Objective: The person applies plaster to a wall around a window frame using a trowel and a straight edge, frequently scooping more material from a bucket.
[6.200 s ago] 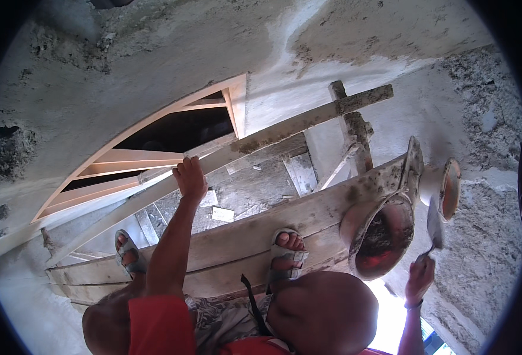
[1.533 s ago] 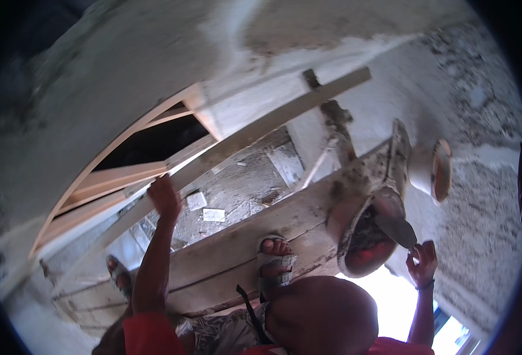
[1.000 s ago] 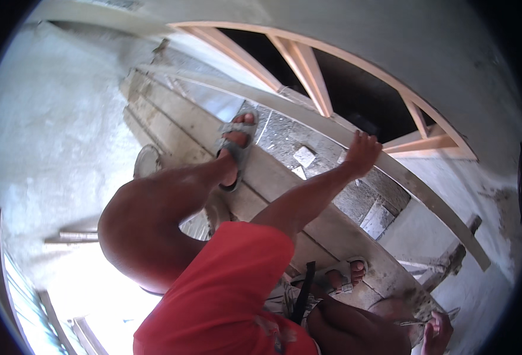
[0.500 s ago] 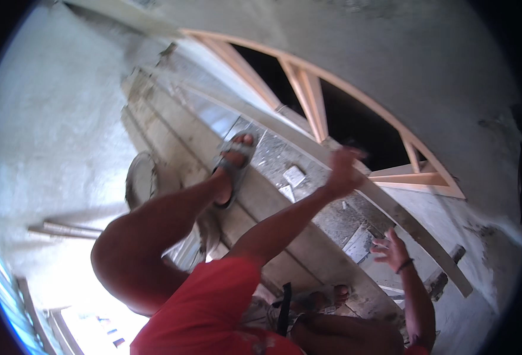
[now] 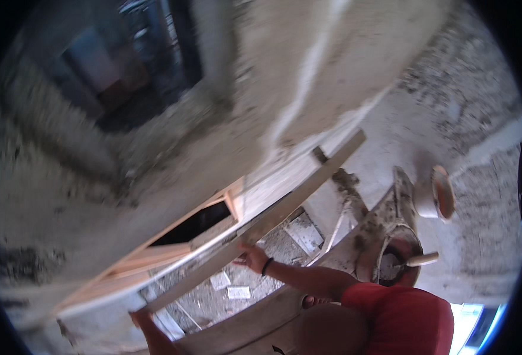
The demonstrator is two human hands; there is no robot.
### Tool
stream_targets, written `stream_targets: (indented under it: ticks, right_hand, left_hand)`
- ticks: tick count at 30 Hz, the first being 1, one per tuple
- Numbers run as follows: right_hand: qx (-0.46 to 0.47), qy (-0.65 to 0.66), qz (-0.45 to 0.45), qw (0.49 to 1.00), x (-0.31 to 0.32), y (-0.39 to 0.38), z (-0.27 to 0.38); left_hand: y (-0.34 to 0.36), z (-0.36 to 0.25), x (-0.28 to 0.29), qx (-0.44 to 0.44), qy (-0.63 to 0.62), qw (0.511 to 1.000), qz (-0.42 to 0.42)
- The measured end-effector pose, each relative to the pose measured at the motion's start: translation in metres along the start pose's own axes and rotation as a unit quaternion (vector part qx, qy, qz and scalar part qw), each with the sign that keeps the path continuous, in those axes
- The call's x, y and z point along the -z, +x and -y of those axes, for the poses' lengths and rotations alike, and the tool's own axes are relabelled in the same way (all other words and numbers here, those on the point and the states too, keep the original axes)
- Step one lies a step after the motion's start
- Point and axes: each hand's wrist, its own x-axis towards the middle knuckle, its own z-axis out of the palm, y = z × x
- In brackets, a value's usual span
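A long, narrow wooden board [image 5: 299, 195] slants from the lower left up to the right, along the plaster wall. At its lower left end my left hand [image 5: 139, 318] is closed round the wood, partly hidden by the board's end and my wrist. Near the middle of the board, my right hand [image 5: 252, 258], with a dark band at the wrist, grips the lower edge between thumb and fingers. Just behind the board lies a light wooden window frame [image 5: 235, 201] with dark openings, set in the wall.
Scaffold planks [image 5: 231, 328] run below me, with rubble and white tile pieces [image 5: 239, 292] beneath. To the right stand a bucket [image 5: 416, 242] with a wooden-handled tool [image 5: 423, 258] and a pale bucket [image 5: 432, 198]. A dark wall opening [image 5: 148, 77] is at upper left.
The view has swung round toward the right. My right hand, earlier spread apart from the board, has come onto it; my left hand is now at the board's end.
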Motion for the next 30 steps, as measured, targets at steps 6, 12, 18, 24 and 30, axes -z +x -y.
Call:
stream_targets:
  ticks: [6,12,18,24,30]
  right_hand:
    - [0.012,-0.03,-0.024,0.999,-0.015,-0.027,0.006]
    - [0.129,-0.034,0.015,0.991,-0.041,-0.057,0.051]
    - [0.215,-0.051,0.019,0.975,-0.071,-0.068,0.1]
    - [0.205,-0.012,0.094,0.974,-0.091,-0.076,0.14]
    - [0.23,-0.013,0.13,0.964,-0.104,-0.083,0.152]
  left_hand:
    - [-0.009,0.015,0.02,0.038,-0.575,0.805,0.137]
    - [-0.041,-0.052,0.056,0.156,-0.72,0.67,0.093]
    - [-0.073,-0.115,0.114,0.19,-0.76,0.621,0.035]
    - [-0.101,-0.161,0.167,0.05,-0.802,0.59,0.085]
    - [-0.096,-0.187,0.201,0.013,-0.793,0.603,0.085]
